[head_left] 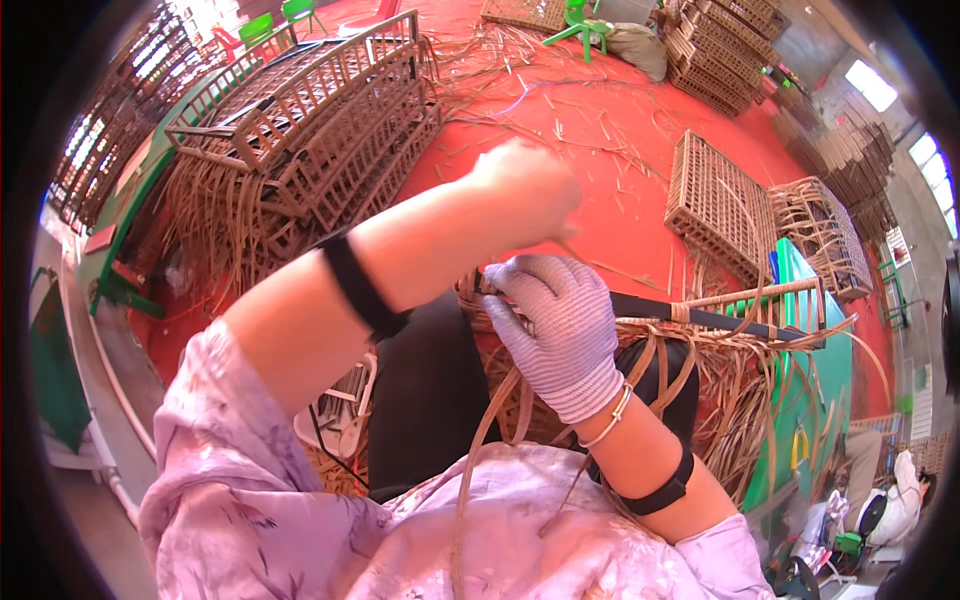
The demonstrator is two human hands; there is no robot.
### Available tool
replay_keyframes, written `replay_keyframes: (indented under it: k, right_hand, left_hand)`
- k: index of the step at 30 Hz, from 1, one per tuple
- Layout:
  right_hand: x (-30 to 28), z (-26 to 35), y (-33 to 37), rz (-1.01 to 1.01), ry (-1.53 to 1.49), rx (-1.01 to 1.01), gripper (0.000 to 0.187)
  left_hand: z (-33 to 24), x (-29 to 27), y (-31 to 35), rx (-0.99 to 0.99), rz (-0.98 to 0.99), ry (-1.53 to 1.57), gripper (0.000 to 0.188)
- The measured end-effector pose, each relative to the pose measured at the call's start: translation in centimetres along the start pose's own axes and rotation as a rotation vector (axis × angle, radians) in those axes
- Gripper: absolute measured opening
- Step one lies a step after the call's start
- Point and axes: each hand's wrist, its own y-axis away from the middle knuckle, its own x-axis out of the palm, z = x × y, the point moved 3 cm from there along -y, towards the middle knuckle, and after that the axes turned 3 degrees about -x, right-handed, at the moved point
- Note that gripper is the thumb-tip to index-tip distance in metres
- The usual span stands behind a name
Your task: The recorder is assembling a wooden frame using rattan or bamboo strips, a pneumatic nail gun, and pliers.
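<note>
Lilac sleeve point(300, 520) nearest | gloved right hand point(560, 325) closed on half-woven basket point(640, 370) rim in the lap | bare left hand point(525, 190) fisted, pulling a strip point(572, 252) taut — better kept tight, flat.

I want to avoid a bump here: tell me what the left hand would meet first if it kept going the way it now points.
The left hand points up and to the right, over the red floor. Nothing solid shows close ahead, only loose straw strips. Further along stands the flat woven panel, though depth is hard to judge.
</note>
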Motion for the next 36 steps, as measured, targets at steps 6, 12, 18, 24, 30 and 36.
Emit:
replay_keyframes:
  k: [6, 12, 18, 24, 30, 36]
  right_hand:
    - [0.2, -0.5, 0.2, -0.046, -0.026, 0.009, 0.018]
    - [0.2, -0.5, 0.5, -0.067, -0.077, 0.005, 0.022]
    - [0.2, -0.4, 0.6, -0.069, -0.075, 0.021, 0.023]
    - [0.1, -0.4, 0.7, -0.079, -0.051, 0.044, 0.025]
    - [0.1, -0.3, 0.7, -0.082, -0.053, 0.060, 0.026]
    - [0.4, -0.4, 1.0, -0.084, -0.050, 0.053, 0.028]
  left_hand:
    - [0.7, -0.8, 10.3, -0.050, -0.539, 0.450, 0.024]
    - [-1.3, 0.2, 14.1, -0.088, -0.479, 0.553, 0.051]
    - [-2.3, 1.7, 14.5, -0.132, -0.636, 0.336, 0.037]
    - [-1.9, 2.3, 14.0, -0.138, -0.650, 0.360, 0.024]
    - [-1.7, 1.1, 13.8, -0.129, -0.547, 0.308, 0.029]
    - [-1.8, 1.1, 13.3, -0.124, -0.567, 0.340, 0.026]
